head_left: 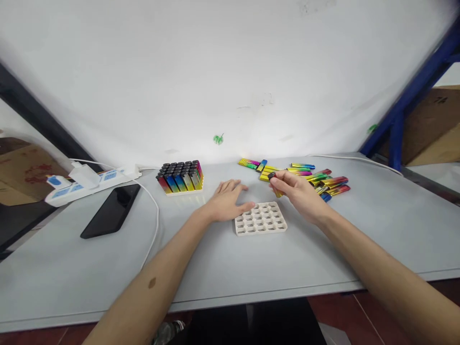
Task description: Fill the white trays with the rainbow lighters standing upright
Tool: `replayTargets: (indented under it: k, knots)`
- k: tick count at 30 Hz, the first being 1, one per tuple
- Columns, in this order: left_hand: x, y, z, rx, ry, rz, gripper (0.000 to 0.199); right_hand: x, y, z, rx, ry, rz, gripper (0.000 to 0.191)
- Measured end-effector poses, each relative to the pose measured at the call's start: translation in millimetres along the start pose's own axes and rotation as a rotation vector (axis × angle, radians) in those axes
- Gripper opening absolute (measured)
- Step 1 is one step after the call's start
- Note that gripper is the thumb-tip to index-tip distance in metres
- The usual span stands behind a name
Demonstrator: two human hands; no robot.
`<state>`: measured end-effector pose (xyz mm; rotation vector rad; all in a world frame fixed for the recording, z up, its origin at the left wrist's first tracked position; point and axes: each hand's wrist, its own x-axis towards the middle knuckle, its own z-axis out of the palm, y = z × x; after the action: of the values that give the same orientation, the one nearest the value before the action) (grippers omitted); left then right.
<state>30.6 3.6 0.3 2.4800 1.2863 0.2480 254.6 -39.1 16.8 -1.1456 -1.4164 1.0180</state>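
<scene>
Pinching a lighter near the far right corner of the tray (white, slotted): right hand; left hand, fingers spread, thumb at the tray's far edge; loose lighters, right; filled rack, left, near a phone

From the wearer's head, just behind the near edge of the bench, the camera faces forward and down toward the far white wall. Left hand and right hand lie at arm's reach; its wide view spans power strip to blue frame.
</scene>
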Motion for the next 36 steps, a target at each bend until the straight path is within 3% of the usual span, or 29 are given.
replayTargets:
  k: [6,10,17,24,31,36]
  knots:
    - [4.0,-1.5,-5.7,-0.175,0.048,0.085,0.047,-3.5,-8.7,7.7,-0.041,-0.045,-0.106,0.026]
    - [10.3,-8.6,-1.4,-0.138,0.137,0.156,0.039,2.7,-1.9,24.4,-0.043,-0.102,-0.176,0.029]
    - [15.7,-25.1,10.1,-0.061,0.281,0.208,0.017,11.4,-7.3,43.2,-0.396,-0.225,-0.303,0.023]
    - [12.4,-21.2,10.1,0.021,0.276,0.211,0.012,8.6,-4.4,50.3,-0.606,-0.306,-0.389,0.017]
    - [14.1,-22.4,13.6,0.011,0.299,0.212,0.018,1.8,-5.9,37.2,-0.706,-0.285,-0.399,0.023]
    - [14.9,-25.4,18.8,0.002,0.331,0.231,0.016,12.7,-0.9,4.9,-0.986,-0.018,-0.256,0.029]
